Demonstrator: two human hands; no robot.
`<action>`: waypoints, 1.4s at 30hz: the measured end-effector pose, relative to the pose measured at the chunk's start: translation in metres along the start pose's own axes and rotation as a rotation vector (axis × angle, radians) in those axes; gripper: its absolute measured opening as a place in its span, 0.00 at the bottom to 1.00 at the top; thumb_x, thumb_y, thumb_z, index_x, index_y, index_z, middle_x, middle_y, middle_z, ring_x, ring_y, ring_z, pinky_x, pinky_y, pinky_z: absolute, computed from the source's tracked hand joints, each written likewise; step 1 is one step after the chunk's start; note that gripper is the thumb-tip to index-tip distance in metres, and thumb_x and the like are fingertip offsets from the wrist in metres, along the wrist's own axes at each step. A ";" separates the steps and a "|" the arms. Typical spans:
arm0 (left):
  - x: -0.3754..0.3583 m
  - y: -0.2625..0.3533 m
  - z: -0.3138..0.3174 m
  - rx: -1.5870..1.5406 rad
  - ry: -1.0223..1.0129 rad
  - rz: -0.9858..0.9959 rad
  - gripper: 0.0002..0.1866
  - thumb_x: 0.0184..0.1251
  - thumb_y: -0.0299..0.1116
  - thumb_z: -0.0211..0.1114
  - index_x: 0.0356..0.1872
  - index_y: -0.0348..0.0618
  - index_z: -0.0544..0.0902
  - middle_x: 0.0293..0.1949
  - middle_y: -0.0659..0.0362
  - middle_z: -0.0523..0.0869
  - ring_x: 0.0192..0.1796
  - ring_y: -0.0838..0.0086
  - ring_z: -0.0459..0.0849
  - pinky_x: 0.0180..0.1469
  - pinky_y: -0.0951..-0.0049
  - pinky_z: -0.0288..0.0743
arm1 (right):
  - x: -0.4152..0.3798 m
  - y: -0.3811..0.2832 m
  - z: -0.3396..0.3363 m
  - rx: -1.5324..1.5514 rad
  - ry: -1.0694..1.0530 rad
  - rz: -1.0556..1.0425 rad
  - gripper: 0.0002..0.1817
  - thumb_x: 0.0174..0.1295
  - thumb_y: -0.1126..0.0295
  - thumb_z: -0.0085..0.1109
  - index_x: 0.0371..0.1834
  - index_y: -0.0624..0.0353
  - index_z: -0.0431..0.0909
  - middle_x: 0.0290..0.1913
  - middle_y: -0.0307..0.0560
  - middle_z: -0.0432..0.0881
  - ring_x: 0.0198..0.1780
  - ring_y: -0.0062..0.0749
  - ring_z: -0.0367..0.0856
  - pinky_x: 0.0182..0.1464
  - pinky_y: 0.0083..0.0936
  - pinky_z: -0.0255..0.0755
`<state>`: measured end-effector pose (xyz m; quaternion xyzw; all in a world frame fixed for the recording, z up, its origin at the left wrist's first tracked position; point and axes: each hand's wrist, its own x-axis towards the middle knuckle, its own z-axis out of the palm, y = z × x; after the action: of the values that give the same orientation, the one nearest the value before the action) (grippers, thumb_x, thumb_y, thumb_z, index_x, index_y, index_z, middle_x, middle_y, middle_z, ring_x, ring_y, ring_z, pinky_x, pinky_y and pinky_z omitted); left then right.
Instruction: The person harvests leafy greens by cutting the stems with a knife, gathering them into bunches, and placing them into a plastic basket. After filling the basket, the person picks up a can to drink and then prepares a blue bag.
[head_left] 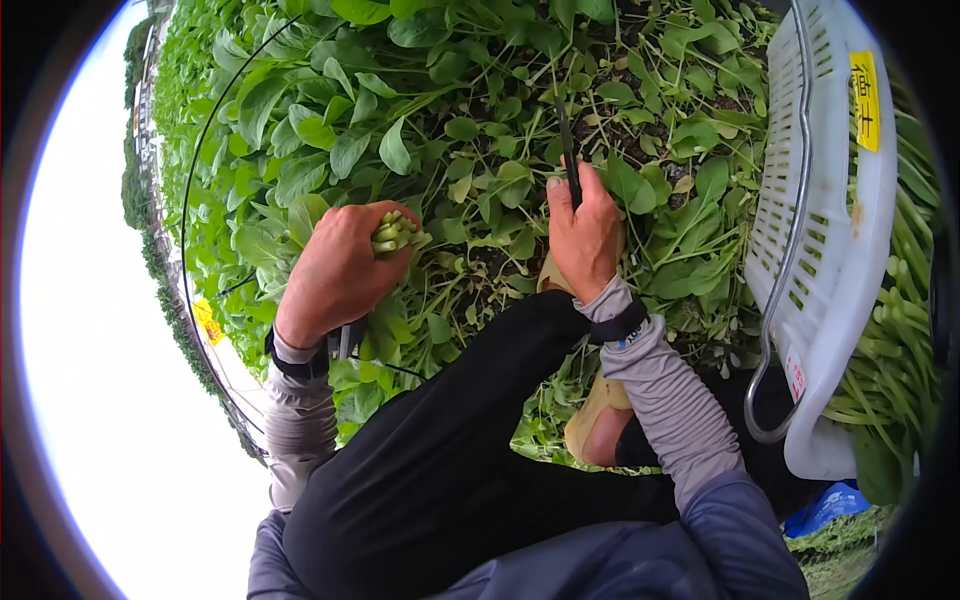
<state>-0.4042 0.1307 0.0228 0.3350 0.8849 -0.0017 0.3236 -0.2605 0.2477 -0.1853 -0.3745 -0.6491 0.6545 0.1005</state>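
My left hand (pixel 345 262) is closed around a bunch of leafy greens (pixel 397 233); the pale cut stem ends point right, and leaves show beyond the knuckles. Near the middle, my right hand (pixel 585 225) grips a thin dark knife (pixel 570 150), which points away from me over the low plants. The two hands are apart. Upright leafy plants (pixel 300 130) stand beyond and left of my left hand. Low, scattered leaves (pixel 690 240) and bare stems cover the soil around my right hand.
A white slatted basket (pixel 850 260) with a metal handle (pixel 795 240) stands at the right, holding many harvested greens (pixel 900 340). A thin black hoop (pixel 187 200) arches at the left. My bent knee and feet are below my hands. A blue bag (pixel 828 505) lies at lower right.
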 end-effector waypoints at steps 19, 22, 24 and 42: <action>0.172 -0.039 0.010 0.572 0.225 -0.011 0.34 0.57 0.25 0.63 0.69 0.28 0.69 0.41 0.38 0.90 0.44 0.42 0.91 0.47 0.47 0.84 | 0.106 -0.033 0.074 -0.100 0.007 -0.254 0.22 0.63 0.80 0.58 0.62 0.69 0.79 0.39 0.71 0.87 0.45 0.69 0.87 0.51 0.52 0.81; 0.186 -0.059 0.003 0.582 0.222 -0.016 0.28 0.59 0.26 0.63 0.64 0.30 0.72 0.41 0.38 0.90 0.45 0.41 0.90 0.47 0.46 0.84 | 0.124 -0.032 0.082 -0.175 -0.059 -0.221 0.22 0.63 0.78 0.58 0.62 0.68 0.79 0.42 0.71 0.88 0.46 0.68 0.87 0.54 0.52 0.81; 0.188 -0.067 0.000 0.592 0.170 0.038 0.27 0.59 0.27 0.64 0.61 0.33 0.73 0.41 0.39 0.90 0.46 0.41 0.90 0.47 0.47 0.85 | 0.133 -0.027 0.091 -0.193 -0.049 -0.256 0.22 0.63 0.78 0.58 0.62 0.68 0.79 0.46 0.71 0.88 0.48 0.66 0.87 0.55 0.51 0.81; 0.172 -0.070 0.006 0.545 0.313 -0.006 0.11 0.59 0.28 0.67 0.42 0.37 0.83 0.36 0.41 0.90 0.41 0.43 0.91 0.43 0.48 0.85 | 0.145 -0.030 0.112 -0.234 -0.196 -0.196 0.13 0.60 0.76 0.62 0.48 0.67 0.83 0.47 0.71 0.88 0.50 0.66 0.88 0.53 0.52 0.84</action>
<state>-0.5396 0.1764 -0.0959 0.4028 0.8920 -0.1882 0.0817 -0.4421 0.2542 -0.2236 -0.2531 -0.7608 0.5949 0.0559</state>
